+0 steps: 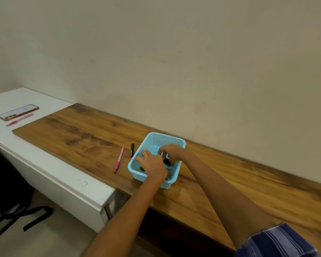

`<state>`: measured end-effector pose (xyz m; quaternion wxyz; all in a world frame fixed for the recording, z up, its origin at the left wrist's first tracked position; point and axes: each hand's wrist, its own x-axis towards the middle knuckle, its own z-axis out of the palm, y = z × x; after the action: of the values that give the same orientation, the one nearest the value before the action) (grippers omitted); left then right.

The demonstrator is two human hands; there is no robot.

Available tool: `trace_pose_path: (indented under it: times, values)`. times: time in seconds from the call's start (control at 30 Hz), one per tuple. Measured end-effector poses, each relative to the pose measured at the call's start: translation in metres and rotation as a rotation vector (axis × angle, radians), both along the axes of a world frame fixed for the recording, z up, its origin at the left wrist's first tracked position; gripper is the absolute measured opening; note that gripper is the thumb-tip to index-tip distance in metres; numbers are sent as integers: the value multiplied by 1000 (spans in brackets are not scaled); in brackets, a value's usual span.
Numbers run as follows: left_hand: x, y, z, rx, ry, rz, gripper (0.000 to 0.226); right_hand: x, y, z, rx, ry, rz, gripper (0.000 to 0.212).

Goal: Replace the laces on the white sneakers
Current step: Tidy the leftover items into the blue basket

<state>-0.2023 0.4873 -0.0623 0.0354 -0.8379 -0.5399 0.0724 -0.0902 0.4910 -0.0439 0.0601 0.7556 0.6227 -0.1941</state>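
Observation:
No white sneakers or laces show anywhere in the head view. A light blue plastic basket [157, 138] stands on the wooden table [220, 182], and both my hands reach into it. My left hand [152, 164] lies over the basket's near half with its fingers spread and fairly straight. My right hand [171, 151] curls over a small black object [166, 161] inside the basket, its thumb and fingers around it. A round dark item [142, 169] lies at the basket's bottom, partly hidden by my left hand.
A pink pen [119, 160] and a black marker [132, 149] lie just left of the basket. On the white cabinet top [44, 164] at the far left lie a phone [18, 112] and another pink pen [19, 120]. Black straps [35, 217] lie on the floor.

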Motion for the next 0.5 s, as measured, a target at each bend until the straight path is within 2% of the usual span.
trace_pose_path:
  times: [0.13,0.3,0.5]
  values:
    - [1,3,-2,-13,-26,13,50,4,-3,6,55,123,-53,54]
    - [1,4,-2,-31,-58,22,52,1,-5,6,52,-181,-17,33]
    - [0,1,0,-40,-75,11,51,-1,-4,-4,32,-160,-30,31]
